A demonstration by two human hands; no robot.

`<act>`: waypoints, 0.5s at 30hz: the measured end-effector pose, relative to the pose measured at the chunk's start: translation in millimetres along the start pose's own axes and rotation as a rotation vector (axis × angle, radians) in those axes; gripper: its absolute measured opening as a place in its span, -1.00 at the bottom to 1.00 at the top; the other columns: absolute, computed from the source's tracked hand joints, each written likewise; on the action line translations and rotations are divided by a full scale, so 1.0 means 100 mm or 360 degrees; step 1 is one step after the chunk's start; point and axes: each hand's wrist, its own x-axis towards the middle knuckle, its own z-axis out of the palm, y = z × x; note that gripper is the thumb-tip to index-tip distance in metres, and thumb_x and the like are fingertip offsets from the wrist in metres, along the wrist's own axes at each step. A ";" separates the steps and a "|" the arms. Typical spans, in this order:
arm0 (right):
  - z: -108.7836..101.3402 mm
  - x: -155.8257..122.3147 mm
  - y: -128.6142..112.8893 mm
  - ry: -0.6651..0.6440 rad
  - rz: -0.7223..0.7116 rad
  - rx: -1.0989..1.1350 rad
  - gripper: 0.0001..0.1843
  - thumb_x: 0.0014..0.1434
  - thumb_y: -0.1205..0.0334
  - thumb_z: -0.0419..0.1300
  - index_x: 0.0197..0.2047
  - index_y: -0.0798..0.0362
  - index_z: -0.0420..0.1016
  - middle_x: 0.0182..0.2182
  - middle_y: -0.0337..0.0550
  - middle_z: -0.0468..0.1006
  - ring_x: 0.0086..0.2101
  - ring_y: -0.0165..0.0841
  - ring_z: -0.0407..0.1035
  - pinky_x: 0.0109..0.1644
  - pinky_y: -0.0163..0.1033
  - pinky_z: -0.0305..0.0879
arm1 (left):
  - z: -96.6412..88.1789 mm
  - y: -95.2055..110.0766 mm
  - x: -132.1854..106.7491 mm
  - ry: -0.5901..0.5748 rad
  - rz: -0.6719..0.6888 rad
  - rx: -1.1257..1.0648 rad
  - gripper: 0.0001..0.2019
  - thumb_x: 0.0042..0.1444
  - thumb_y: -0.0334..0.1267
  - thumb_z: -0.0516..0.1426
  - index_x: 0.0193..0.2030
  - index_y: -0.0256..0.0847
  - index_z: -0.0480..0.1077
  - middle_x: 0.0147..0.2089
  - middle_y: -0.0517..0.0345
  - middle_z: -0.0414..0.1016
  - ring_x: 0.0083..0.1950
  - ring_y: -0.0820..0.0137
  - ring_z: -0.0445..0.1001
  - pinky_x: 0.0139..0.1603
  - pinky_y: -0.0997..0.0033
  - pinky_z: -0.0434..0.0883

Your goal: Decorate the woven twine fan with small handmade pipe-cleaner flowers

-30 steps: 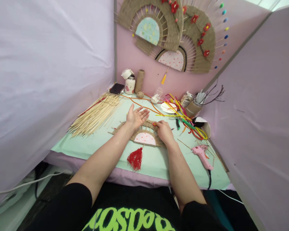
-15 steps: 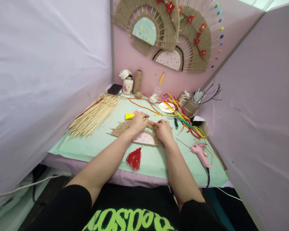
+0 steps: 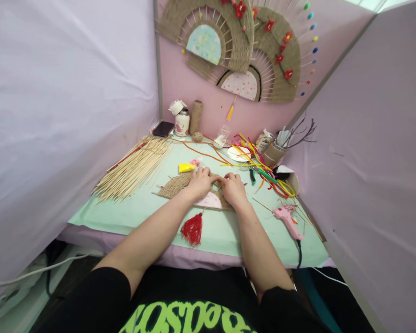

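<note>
A half-round woven twine fan point(image 3: 175, 185) with a pink dotted centre point(image 3: 210, 200) lies on the pale green mat point(image 3: 225, 231), a red tassel point(image 3: 193, 229) hanging from its base. My left hand point(image 3: 201, 181) rests on the fan's top edge with its fingers curled down. Beside it, almost touching, my right hand point(image 3: 233, 187) pinches something small at the same edge; I cannot make out what. A yellow block point(image 3: 186, 167) lies just beyond my left hand.
A heap of bamboo sticks point(image 3: 133, 167) lies at the left. Coloured pipe cleaners point(image 3: 263, 169) and a paper cup point(image 3: 273, 152) fill the back right, a pink glue gun point(image 3: 287, 218) sits at the right. Bottle point(image 3: 182, 122), twine spool point(image 3: 195, 116) and phone point(image 3: 163, 128) stand at the back wall.
My left hand, open and raised above the fan a second ago, has come down and curled onto the fan's top edge beside my right hand. The yellow block came into view.
</note>
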 end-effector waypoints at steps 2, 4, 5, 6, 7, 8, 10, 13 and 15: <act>0.00 0.00 0.00 -0.0009 0.0004 0.0006 -0.54 0.27 0.40 -0.03 0.10 -0.13 0.51 -0.04 0.02 0.42 -0.09 -0.13 0.18 -0.08 -0.14 0.17 | 0.01 -0.01 0.00 -0.0033 -0.0021 -0.0037 -0.71 0.16 -0.23 0.02 -0.19 0.05 0.58 -0.13 -0.10 0.28 0.17 -0.04 0.11 0.27 -0.12 -0.09; 0.00 0.00 -0.01 -0.0016 0.0007 0.0010 -0.54 0.27 0.40 -0.03 0.11 -0.12 0.50 -0.04 0.03 0.43 -0.09 -0.12 0.19 -0.08 -0.13 0.17 | 0.01 -0.01 0.00 -0.0041 -0.0025 -0.0048 -0.72 0.16 -0.21 0.03 -0.20 0.04 0.59 -0.14 -0.10 0.27 0.15 -0.05 0.12 0.26 -0.12 -0.07; 0.00 0.00 -0.01 -0.0018 0.0008 0.0012 -0.54 0.27 0.40 -0.03 0.11 -0.11 0.50 -0.04 0.03 0.43 -0.09 -0.12 0.19 -0.07 -0.13 0.17 | 0.01 -0.01 0.00 -0.0036 -0.0018 -0.0023 -0.72 0.17 -0.21 0.03 -0.20 0.03 0.59 -0.14 -0.10 0.27 0.14 -0.04 0.13 0.25 -0.11 -0.05; 0.00 0.01 -0.01 -0.0014 0.0008 0.0016 -0.54 0.27 0.40 -0.03 0.11 -0.10 0.51 -0.04 0.03 0.43 -0.09 -0.13 0.19 -0.06 -0.13 0.17 | 0.00 -0.01 0.00 -0.0035 -0.0008 0.0031 -0.71 0.17 -0.21 0.02 -0.19 0.03 0.59 -0.14 -0.10 0.27 0.13 -0.03 0.14 0.23 -0.10 -0.02; -0.01 0.01 -0.01 0.0000 0.0008 0.0023 -0.54 0.26 0.40 -0.03 0.11 -0.09 0.50 -0.03 0.02 0.43 -0.08 -0.14 0.19 -0.05 -0.14 0.17 | 0.00 0.00 0.01 -0.0049 0.0003 0.0116 -0.69 0.19 -0.23 0.01 -0.16 0.03 0.59 -0.14 -0.10 0.27 0.11 -0.01 0.15 0.22 -0.09 0.01; -0.01 0.02 0.00 0.0025 0.0009 0.0034 -0.54 0.26 0.40 -0.03 0.11 -0.08 0.50 -0.02 0.01 0.42 -0.08 -0.15 0.19 -0.04 -0.14 0.18 | -0.01 0.01 0.01 -0.0084 0.0011 0.0222 -0.67 0.20 -0.25 -0.02 -0.11 0.04 0.57 -0.12 -0.09 0.27 0.10 0.02 0.15 0.20 -0.07 0.04; -0.02 0.03 0.02 0.0091 0.0035 0.0058 -0.54 0.27 0.39 -0.04 0.13 -0.07 0.48 0.00 -0.01 0.42 -0.06 -0.17 0.19 -0.02 -0.17 0.18 | -0.03 0.03 0.02 -0.0200 0.0017 0.0445 -0.62 0.23 -0.28 -0.06 0.02 0.05 0.52 -0.07 -0.07 0.27 0.09 0.06 0.15 0.16 -0.04 0.09; -0.03 0.04 0.07 0.0112 0.0113 0.0068 -0.55 0.28 0.37 -0.05 0.10 -0.07 0.50 -0.01 -0.03 0.42 -0.06 -0.19 0.19 -0.03 -0.18 0.18 | -0.07 0.07 0.02 -0.0331 0.0017 0.0669 -0.58 0.26 -0.31 -0.10 0.14 0.04 0.43 -0.01 -0.05 0.25 0.09 0.11 0.13 0.12 0.02 0.14; -0.04 0.04 0.09 0.0075 0.0150 0.0058 -0.56 0.27 0.37 -0.05 0.07 -0.09 0.53 -0.03 -0.04 0.43 -0.07 -0.19 0.19 -0.04 -0.19 0.18 | -0.08 0.08 0.02 -0.0338 0.0030 0.0727 -0.57 0.27 -0.33 -0.11 0.15 0.02 0.41 0.00 -0.04 0.25 0.09 0.13 0.13 0.10 0.07 0.16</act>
